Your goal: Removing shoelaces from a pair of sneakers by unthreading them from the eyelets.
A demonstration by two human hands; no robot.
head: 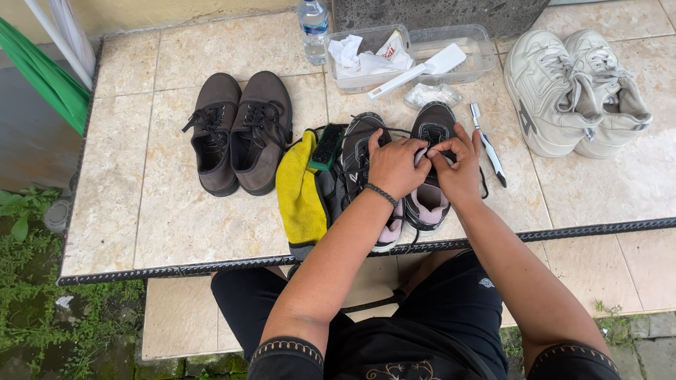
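A pair of black sneakers with pink lining stands at the tiled table's front edge. My left hand (394,165) and my right hand (458,165) meet over the right sneaker (431,200), fingers pinched on its lace and tongue. The left sneaker (355,158) lies partly under my left wrist, which wears a dark bead bracelet. A yellow cloth (299,193) lies just left of the pair with a green-backed black brush (327,146) on its top edge.
Brown lace-up shoes (239,130) sit to the left, cream sneakers (574,88) at the far right. Behind are a clear plastic tray (479,49) with white rags and a white spatula-like brush (422,70), a water bottle (313,28), and a toothbrush (488,144).
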